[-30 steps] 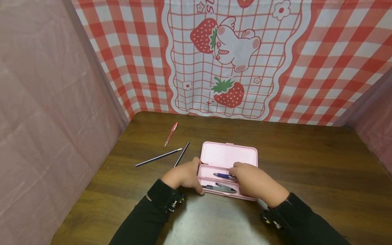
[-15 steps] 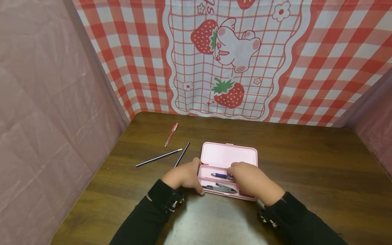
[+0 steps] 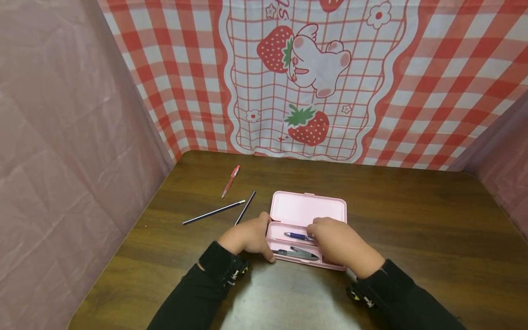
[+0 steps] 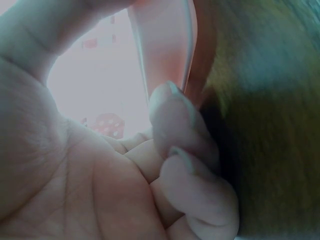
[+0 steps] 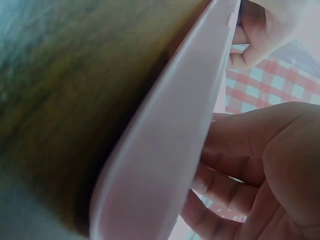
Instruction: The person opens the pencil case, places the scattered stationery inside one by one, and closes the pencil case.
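Note:
A pink pencil case (image 3: 309, 207) lies open on the table, its lid folded back at the far side. My left hand (image 3: 247, 236) grips the case's left end, thumb and fingers spread around it; in the left wrist view the curled fingers (image 4: 192, 185) lie against the pink wall. My right hand (image 3: 342, 240) reaches into the right part of the case and holds the right end of a blue pen (image 3: 296, 236) in the far compartment. A grey drawing compass (image 3: 303, 253) lies in the near compartment. In the right wrist view the case wall (image 5: 155, 135) hides the right fingertips.
Left of the case lie a dark pencil (image 3: 214, 211) with a white end, a second dark pencil (image 3: 245, 207) partly behind my left hand, and a red pen (image 3: 231, 181) farther back. A checked cloth (image 3: 198, 82) hangs behind the brown table (image 3: 412, 220).
My right hand has shifted slightly left within the case, and the blue pen has moved left with it. The last half second shows almost no motion; my left hand stays put.

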Tool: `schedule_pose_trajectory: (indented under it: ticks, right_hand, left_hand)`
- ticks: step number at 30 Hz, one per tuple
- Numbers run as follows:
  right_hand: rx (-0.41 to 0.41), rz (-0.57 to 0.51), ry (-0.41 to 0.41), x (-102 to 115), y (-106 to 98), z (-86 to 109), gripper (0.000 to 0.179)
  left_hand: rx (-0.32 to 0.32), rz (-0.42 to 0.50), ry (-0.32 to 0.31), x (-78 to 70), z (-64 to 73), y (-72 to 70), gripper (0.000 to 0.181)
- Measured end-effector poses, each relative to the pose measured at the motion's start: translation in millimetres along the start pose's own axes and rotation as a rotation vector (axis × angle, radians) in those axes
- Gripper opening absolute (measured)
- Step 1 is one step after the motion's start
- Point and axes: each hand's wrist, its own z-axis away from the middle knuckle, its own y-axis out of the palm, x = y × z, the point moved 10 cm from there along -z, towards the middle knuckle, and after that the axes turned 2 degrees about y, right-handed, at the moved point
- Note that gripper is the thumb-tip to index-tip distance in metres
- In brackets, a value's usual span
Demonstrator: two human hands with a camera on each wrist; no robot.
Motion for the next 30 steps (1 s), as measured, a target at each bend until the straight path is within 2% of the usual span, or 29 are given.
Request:
schedule_pose_trajectory:
  ticks: [3,8,19,26,30]
  right_hand:
    - [-0.012,0.004,0.001,-0.2,-1.3,1.7,0.019]
    - [-0.025,-0.011,0.010,-1.7,-0.9,3.3,0.019]
    - [-0.038,-0.120,0.037,-10.9,-1.2,8.9,0.018]
    - [-0.134,-0.183,0.044,-20.2,-17.7,23.6,0.020]
    - [-0.190,-0.200,0.061,-28.4,-26.6,33.2,0.027]
  left_hand:
    - [0.004,0.006,0.002,-0.3,0.1,0.8,0.091]
    - [0.006,0.007,0.001,0.4,-0.7,1.9,0.091]
    - [-0.003,0.007,0.008,0.8,-1.7,0.6,0.091]
    - [0.007,0.005,-0.004,-0.3,-0.4,-0.2,0.091]
    - [0.006,0.013,-0.007,-1.1,1.0,-0.7,0.090]
